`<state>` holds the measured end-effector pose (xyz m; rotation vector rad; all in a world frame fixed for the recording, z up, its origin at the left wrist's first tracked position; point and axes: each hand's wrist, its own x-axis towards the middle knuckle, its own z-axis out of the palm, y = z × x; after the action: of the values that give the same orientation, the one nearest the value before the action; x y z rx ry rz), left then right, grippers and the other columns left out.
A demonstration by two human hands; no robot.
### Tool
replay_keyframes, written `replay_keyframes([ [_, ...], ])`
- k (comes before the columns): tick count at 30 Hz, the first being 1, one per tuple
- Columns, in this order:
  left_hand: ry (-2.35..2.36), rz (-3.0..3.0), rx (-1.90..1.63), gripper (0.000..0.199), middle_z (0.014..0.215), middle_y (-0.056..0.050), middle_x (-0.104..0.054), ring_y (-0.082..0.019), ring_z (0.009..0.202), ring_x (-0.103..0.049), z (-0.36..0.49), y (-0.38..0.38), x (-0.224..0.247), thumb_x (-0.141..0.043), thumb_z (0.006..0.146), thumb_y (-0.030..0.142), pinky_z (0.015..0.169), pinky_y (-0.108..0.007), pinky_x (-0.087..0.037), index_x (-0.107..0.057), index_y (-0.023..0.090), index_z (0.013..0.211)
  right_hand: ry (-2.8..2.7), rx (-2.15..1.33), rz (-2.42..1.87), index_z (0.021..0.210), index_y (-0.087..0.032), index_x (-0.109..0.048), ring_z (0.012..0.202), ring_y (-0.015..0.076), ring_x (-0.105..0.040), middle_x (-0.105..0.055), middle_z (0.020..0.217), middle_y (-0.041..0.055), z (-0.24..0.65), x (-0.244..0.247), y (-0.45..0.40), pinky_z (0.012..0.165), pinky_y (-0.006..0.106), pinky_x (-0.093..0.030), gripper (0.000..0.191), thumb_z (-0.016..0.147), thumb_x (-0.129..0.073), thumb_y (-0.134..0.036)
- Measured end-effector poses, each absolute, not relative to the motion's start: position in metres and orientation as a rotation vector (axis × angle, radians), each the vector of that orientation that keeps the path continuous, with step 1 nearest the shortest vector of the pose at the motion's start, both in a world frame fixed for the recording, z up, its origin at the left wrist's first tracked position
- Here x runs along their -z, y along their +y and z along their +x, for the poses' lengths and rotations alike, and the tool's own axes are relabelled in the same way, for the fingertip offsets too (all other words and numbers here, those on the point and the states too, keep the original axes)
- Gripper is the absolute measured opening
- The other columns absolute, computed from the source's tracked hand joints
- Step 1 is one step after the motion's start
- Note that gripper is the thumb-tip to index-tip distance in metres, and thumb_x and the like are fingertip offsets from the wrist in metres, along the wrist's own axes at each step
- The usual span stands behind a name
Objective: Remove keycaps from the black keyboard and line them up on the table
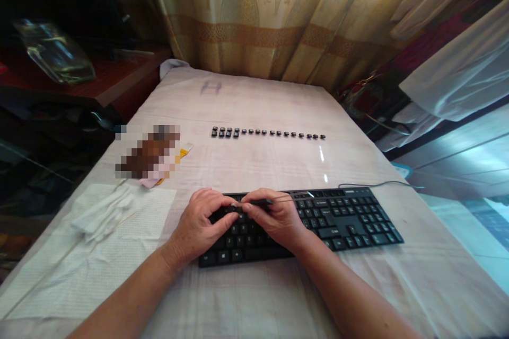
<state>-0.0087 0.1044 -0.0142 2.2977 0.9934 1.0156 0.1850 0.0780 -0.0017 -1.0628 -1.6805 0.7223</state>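
Observation:
A black keyboard point(345, 222) lies on the cloth-covered table, with several keys gone from its upper left part, as far as my fingers let me see. My left hand point(202, 217) rests over its left end, thumb and forefinger closed around something small and dark that is mostly hidden. Just beside it, my right hand point(274, 214) grips a wire keycap puller point(260, 203) by its black handle, the thin wires pointing right over the keys. The fingertips of both hands nearly meet. Beyond the keyboard, several black keycaps point(271, 133) stand in a long row, with a shorter row at its left.
White paper towel point(155, 212) with crumpled tissue point(105, 212) and thin sticks lies at left. Behind it is a pixelated item point(149, 153) beside a yellow-and-white packet point(184, 152). The keyboard cable point(382, 184) trails off right. A curtain point(254, 26) hangs behind the table point(262, 100).

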Motion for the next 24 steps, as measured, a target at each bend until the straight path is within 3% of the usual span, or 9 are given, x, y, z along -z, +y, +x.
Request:
replay_keyframes([
  [8, 1.063, 2.231, -1.027, 0.021, 0.088, 0.000, -0.074, -0.018, 0.084, -0.067, -0.012, 0.106, 0.017, -0.062, 0.085, 0.031, 0.090, -0.037, -0.048, -0.069, 0.027, 0.104, -1.686, -0.592, -1.111, 0.092, -0.020, -0.070, 0.075, 0.0147, -0.069, -0.074, 0.084, 0.0030, 0.197, 0.002, 0.082, 0.073, 0.027, -0.057, 0.010, 0.087, -0.061, -0.023],
  [11, 1.114, 2.193, -1.044, 0.018, 0.087, 0.000, -0.075, -0.018, 0.084, -0.067, -0.014, 0.109, 0.018, -0.062, 0.085, 0.031, 0.088, -0.036, -0.049, -0.070, 0.027, 0.100, -1.775, -0.489, -1.158, 0.097, -0.021, -0.069, 0.078, 0.0146, -0.068, -0.072, 0.088, 0.0037, 0.212, 0.000, 0.087, 0.074, 0.027, -0.056, 0.014, 0.089, -0.058, -0.022],
  [15, 1.243, 2.139, -1.086, 0.017, 0.083, 0.000, -0.075, -0.019, 0.079, -0.067, -0.018, 0.115, 0.023, -0.064, 0.083, 0.036, 0.083, -0.036, -0.051, -0.072, 0.026, 0.093, -2.072, -0.279, -1.269, 0.105, -0.022, -0.068, 0.082, 0.0154, -0.068, -0.071, 0.096, 0.0052, 0.235, 0.000, 0.088, 0.073, 0.028, -0.055, 0.022, 0.088, -0.055, -0.016],
  [20, 1.275, 2.052, -1.050, 0.025, 0.093, -0.002, -0.075, -0.019, 0.084, -0.069, -0.021, 0.118, 0.027, -0.061, 0.084, 0.034, 0.082, -0.036, -0.053, -0.069, 0.024, 0.106, -2.336, -0.129, -1.403, 0.115, -0.024, -0.065, 0.087, 0.0168, -0.067, -0.070, 0.101, 0.0042, 0.247, 0.002, 0.077, 0.076, 0.028, -0.054, 0.041, 0.079, -0.054, -0.005],
  [24, 1.224, 2.076, -1.029, 0.025, 0.093, -0.002, -0.076, -0.020, 0.088, -0.069, -0.020, 0.117, 0.027, -0.058, 0.085, 0.030, 0.084, -0.036, -0.053, -0.069, 0.024, 0.107, -2.403, -0.038, -1.473, 0.113, -0.024, -0.067, 0.089, 0.0177, -0.065, -0.071, 0.101, 0.0045, 0.244, 0.001, 0.069, 0.078, 0.030, -0.054, 0.038, 0.083, -0.053, -0.003],
])
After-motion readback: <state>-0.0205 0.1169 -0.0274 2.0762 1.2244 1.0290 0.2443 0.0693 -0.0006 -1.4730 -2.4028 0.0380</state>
